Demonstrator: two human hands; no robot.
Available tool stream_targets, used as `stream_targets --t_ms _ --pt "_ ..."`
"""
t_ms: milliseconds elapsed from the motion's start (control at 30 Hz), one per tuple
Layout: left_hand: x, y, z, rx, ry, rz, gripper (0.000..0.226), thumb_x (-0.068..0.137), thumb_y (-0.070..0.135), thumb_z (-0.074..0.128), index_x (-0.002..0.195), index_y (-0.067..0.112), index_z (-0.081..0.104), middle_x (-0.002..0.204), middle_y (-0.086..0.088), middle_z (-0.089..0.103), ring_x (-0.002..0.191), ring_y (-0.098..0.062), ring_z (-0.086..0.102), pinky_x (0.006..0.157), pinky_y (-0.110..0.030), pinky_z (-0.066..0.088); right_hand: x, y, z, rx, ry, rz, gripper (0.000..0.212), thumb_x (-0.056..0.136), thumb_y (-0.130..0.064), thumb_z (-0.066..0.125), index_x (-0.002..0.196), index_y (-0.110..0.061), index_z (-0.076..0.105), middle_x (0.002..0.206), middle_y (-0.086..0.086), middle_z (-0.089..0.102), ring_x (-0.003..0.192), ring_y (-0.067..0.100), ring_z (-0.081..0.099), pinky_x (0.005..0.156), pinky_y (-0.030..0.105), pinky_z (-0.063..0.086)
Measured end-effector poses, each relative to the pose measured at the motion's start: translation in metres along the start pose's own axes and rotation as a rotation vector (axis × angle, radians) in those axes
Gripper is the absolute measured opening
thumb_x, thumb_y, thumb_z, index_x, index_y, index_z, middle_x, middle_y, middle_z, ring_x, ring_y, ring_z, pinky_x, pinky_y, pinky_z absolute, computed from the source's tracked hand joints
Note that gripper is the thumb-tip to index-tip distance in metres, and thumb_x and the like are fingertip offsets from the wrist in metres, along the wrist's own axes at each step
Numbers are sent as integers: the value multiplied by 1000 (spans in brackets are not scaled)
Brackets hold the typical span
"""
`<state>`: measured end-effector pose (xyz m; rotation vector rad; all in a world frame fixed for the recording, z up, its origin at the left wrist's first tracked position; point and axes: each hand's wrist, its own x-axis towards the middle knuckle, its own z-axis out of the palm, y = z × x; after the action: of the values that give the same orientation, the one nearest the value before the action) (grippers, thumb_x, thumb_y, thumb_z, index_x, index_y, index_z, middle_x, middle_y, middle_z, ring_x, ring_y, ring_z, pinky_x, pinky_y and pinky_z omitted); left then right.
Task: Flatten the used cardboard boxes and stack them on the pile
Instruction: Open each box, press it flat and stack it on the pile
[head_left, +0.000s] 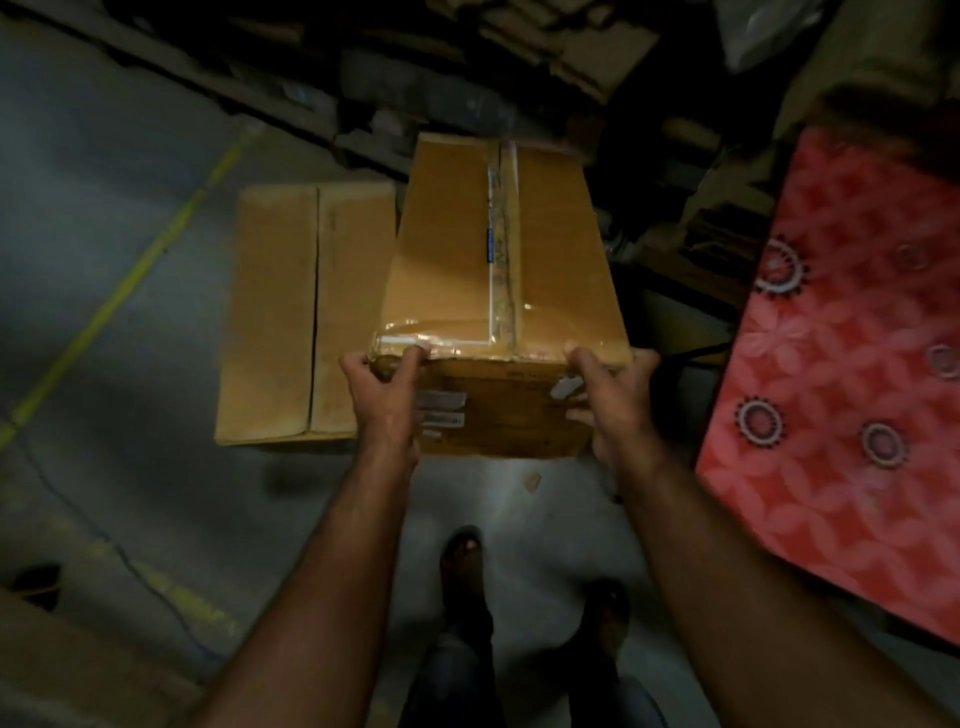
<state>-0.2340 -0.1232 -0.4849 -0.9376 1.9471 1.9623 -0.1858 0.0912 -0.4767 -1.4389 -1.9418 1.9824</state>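
Gripping taped brown box (498, 249), seemingly unflattened

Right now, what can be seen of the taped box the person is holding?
The taped box is brown cardboard, still unflattened, its top flaps sealed along the centre seam with clear, glossy tape. Labels sit on its near face. The left hand and right hand grip its near top corners, holding it above the floor beside a second box.

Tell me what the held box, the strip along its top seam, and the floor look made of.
Held box: brown corrugated cardboard, matte, worn at the edges. Seam strip: glossy clear plastic tape, by its glare. Floor: likely grey concrete, dull, cracked, with a painted yellow line.
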Motion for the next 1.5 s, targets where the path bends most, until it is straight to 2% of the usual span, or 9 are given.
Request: stream_targets --t_ms 100,267,467,600,700,867,1133,1267,1500 --pt "-39 41 -25 -7 -10 56 71 61 55 83 115 30 44 114 1 62 100 -23 67 81 -55 61 -53 -24 -14 67 -17 -42 74 57 -60 78 114 -34 37 122 2 60 103 27 68 71 62 61" --pt "-107 98 -67 -50 -15 198 47 81 38 80 106 32 41 112 4 60 95 -17 65 65 -39 56 -134 -67 -26 127 -73 -170 77 57 -58 78 115 -30 36 124 2 58 102 24 67 70 55 63" --pt "-171 145 -73 -84 -5 319 55 80 40 79 116 27 40 115 0 60 95 -21 66 67 -46 62 -176 -105 -53 199 -95 -295 74 62 -58 79 114 -34 33 126 3 55 105 24 65 76 54 62" --pt "-214 161 -47 -106 -55 355 59 78 42 81 118 28 40 119 -2 58 101 -24 65 75 -56 61 -199 -126 -101 255 -16 -360 68 70 -50 81 115 -31 34 123 1 55 103 24 65 76 60 61" --pt "-250 163 -21 -121 -130 365 60 79 40 82 118 29 39 113 2 56 103 -27 64 77 -60 60 -212 -136 -148 302 27 -379 78 54 -59 79 113 -31 36 119 2 58 99 25 68 75 60 61" --pt "-323 134 28 -103 -279 378 57 83 37 80 120 33 37 125 -8 54 105 -34 64 78 -66 58 -221 -120 -245 338 148 -418 69 56 -58 80 106 -36 39 115 3 63 95 26 70 70 57 62" --pt "-472 41 133 -130 -435 417 55 86 30 77 126 27 38 116 -4 57 99 -28 65 72 -53 61 -241 -71 -452 341 334 -455 55 80 -35 82 115 -27 39 109 0 60 94 24 68 73 58 62" --pt "-544 -7 193 -115 -495 394 54 83 29 80 119 25 40 115 -5 58 100 -30 66 73 -65 59 -248 -46 -562 353 405 -471 58 78 -35 83 116 -27 40 111 1 61 94 24 69 72 54 63" --pt "-625 -64 276 -48 -595 365 54 68 40 85 99 39 42 117 -10 60 99 -34 69 75 -64 59 -236 -6 -691 412 450 -403 72 66 -43 84 121 -28 40 115 6 62 95 28 71 71 54 63"
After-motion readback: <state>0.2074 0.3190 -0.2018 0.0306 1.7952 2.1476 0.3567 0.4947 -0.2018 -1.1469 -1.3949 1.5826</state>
